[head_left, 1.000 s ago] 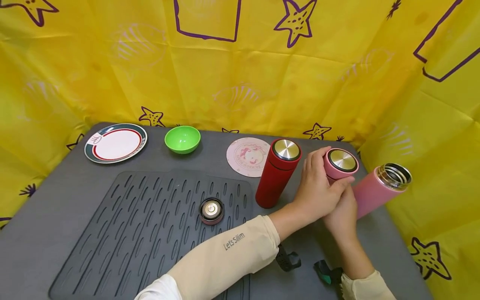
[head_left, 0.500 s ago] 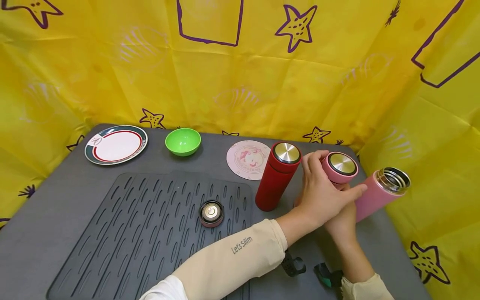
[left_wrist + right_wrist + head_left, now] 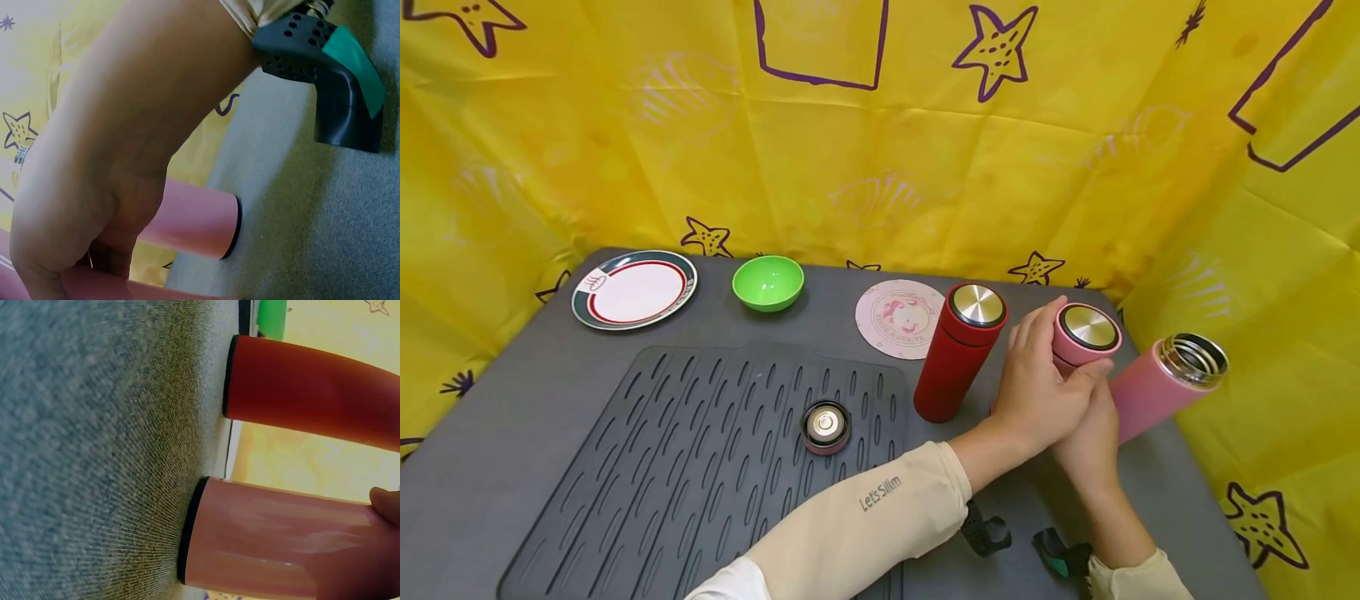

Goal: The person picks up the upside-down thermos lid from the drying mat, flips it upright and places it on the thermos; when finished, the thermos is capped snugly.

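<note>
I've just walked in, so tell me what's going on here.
Someone's left hand and right hand, overlapping, grip a lidded pink bottle near its top. An open pink bottle stands to their right, and a closed red bottle stands to their left. A loose cap lies upturned on the dark mat.

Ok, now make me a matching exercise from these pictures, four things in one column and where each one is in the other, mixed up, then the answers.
Things
1. green bowl
2. silver-topped pink flask
3. loose lid
4. open pink flask

Places
A. on the gray mat
B. rightmost of these four
C. between the plate and the round pink mat
D. gripped by fingers

Pairs: 1-C, 2-D, 3-A, 4-B
</note>
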Motion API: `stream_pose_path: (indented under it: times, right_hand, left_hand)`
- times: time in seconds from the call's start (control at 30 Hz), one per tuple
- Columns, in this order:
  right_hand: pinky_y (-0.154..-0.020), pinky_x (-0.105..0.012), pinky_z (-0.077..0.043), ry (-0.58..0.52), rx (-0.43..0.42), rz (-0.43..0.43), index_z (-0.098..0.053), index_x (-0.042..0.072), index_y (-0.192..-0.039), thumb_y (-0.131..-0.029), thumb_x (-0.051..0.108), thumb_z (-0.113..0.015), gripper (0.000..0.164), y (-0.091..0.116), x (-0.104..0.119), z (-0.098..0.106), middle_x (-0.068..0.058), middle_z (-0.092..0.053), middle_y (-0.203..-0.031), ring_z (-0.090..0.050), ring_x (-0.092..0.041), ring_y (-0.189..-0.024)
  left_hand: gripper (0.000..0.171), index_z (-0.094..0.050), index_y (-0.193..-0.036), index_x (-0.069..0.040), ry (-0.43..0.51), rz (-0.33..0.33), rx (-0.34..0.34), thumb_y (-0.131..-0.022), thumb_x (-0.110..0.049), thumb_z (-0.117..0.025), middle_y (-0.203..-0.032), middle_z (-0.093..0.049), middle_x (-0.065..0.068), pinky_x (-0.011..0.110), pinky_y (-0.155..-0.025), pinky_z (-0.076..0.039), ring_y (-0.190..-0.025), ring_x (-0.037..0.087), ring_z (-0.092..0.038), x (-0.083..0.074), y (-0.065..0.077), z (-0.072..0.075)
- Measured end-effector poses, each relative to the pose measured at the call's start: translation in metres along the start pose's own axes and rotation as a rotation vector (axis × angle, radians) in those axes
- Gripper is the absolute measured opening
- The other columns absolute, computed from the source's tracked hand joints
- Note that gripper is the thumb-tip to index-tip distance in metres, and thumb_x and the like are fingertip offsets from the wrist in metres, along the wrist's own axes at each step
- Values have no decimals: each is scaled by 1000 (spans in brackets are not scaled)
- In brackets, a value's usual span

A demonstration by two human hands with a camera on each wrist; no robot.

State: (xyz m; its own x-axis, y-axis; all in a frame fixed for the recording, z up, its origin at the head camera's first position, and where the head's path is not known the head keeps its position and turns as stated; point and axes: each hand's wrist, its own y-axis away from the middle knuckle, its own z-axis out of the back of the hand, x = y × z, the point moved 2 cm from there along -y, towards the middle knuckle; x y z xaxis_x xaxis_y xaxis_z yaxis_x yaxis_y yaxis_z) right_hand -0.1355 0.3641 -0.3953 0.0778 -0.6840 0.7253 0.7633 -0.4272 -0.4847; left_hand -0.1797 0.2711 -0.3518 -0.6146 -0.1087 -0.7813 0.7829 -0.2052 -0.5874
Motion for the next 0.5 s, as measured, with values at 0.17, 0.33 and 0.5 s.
stream_pose_path:
  times: [0.17,0.33,0.5]
  right_hand:
    - [-77,-37,-38,-7,16,-12,-53,-7,-114,-79,-1,-72,40,0,0,1,-26,-62,-99,-56,-33,-89]
    - [-71,-25,-41,-74,-1,0,-58,-9,-106,-75,-7,-73,35,1,-3,1,-8,-62,-84,-55,-10,-78]
    - [-62,-18,-39,-57,-1,97,-57,-10,-91,-69,-16,-71,26,1,-4,1,-2,-56,-75,-47,-1,-67]
  left_hand:
    - [77,-33,-148,-16,24,77,53,-86,-29,-76,-139,-46,2,24,-99,-39,-128,11,-39,1,2,1]
    - [77,-29,-146,-17,63,93,79,-86,-31,-74,-140,-41,0,23,-98,-39,-127,9,-38,0,3,0]
    - [87,-26,-143,-19,54,123,53,-77,-37,-80,-141,-30,-4,23,-94,-40,-126,9,-38,-2,4,-5]
